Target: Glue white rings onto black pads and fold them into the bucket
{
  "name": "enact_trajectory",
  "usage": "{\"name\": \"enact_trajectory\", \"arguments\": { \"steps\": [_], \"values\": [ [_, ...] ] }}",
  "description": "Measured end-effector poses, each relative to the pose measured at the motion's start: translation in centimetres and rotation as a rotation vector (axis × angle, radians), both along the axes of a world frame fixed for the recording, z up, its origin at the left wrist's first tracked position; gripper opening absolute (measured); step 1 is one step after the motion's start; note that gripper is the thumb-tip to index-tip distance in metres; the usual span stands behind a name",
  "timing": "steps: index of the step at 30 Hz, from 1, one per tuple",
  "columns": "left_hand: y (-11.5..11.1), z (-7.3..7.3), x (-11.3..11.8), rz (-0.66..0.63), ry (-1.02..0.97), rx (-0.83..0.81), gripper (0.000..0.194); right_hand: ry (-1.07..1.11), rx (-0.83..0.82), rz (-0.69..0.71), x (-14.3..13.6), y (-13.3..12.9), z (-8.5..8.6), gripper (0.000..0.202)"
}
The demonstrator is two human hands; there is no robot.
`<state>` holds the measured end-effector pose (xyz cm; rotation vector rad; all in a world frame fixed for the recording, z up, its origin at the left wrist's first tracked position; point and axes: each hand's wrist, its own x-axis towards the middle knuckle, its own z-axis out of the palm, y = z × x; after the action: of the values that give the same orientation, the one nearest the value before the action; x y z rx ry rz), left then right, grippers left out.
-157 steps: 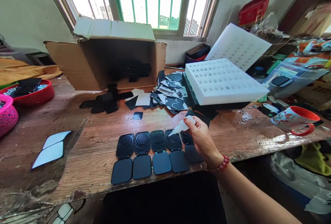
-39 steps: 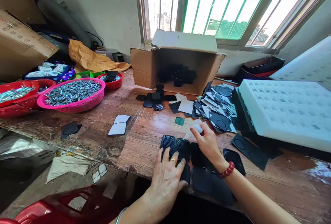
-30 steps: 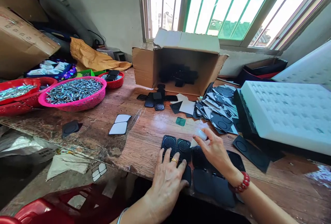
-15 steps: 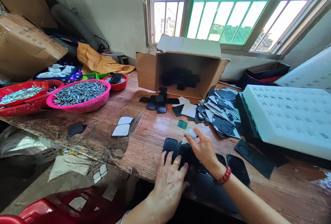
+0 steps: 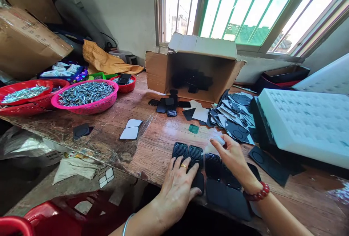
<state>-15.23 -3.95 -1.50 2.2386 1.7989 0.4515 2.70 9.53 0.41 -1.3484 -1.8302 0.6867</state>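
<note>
My left hand lies with fingers spread over the lower part of a row of black rounded-square pieces at the table's front edge. Two of these, a left ringed piece and the ringed piece beside it, show past my fingertips. My right hand is closed around a small translucent white squeeze bottle, tilted with its narrow tip down to the left. That tip is close to the second ringed piece and a glossy black piece; contact cannot be made out. Flat black sheets lie nearer to me.
An open cardboard box lies on its side at the back. Heaped black and white cut sheets are right of it, beside a white foam block. A pink basket of metal parts stands left. A green square lies mid-table.
My right hand has moved right with the bottle, uncovering the second ringed piece and the glossy one. My left hand stays over the pieces. The view has shifted slightly.
</note>
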Motion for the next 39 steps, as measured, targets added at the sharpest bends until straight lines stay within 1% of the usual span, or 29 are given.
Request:
{"name": "enact_trajectory", "arguments": {
  "steps": [2,4,6,8,11,13,18,22,26,32,36,39],
  "values": [
    [0.1,1.0,-0.8,0.039,0.002,-0.051,0.061,0.053,-0.010,-0.001,-0.8,0.3,0.0,0.036],
    [0.2,1.4,-1.8,0.088,0.021,-0.067,0.054,0.093,-0.003,0.003,-2.1,0.5,0.0,0.037],
    [0.2,1.2,-2.7,0.113,0.038,-0.076,0.050,0.116,0.010,0.014,-3.6,0.6,-0.1,0.036],
    [0.0,0.7,-3.2,0.120,0.047,-0.080,0.050,0.124,0.020,0.025,-4.8,0.7,-0.3,0.035],
    [-0.2,0.3,-3.5,0.122,0.053,-0.067,0.052,0.120,0.035,0.034,-6.2,1.0,-0.8,0.035],
    [-0.2,0.5,-3.4,0.116,0.056,-0.083,0.053,0.112,0.043,0.035,-6.8,1.1,-1.2,0.036],
    [-0.1,1.3,-3.4,0.097,0.067,-0.131,0.051,0.082,0.074,0.026,-7.7,1.3,-1.7,0.035],
    [-0.1,1.0,-3.6,0.088,0.060,-0.103,0.052,0.043,0.104,0.047,-8.0,1.2,-1.4,0.033],
    [0.0,0.5,-3.8,0.084,0.046,-0.096,0.052,-0.017,0.136,0.119,-7.4,0.8,-0.6,0.027],
    [-0.1,0.6,-3.7,0.083,0.043,-0.105,0.052,-0.076,0.125,0.208,-6.3,-0.9,0.3,0.024],
    [0.0,0.9,-3.7,0.091,0.043,-0.131,0.050,-0.071,0.124,0.244,-7.5,-1.9,0.0,0.026],
    [0.0,0.8,-3.7,0.090,0.049,-0.103,0.050,-0.051,0.141,0.247,-9.0,-2.0,-0.4,0.025]
  ]
}}
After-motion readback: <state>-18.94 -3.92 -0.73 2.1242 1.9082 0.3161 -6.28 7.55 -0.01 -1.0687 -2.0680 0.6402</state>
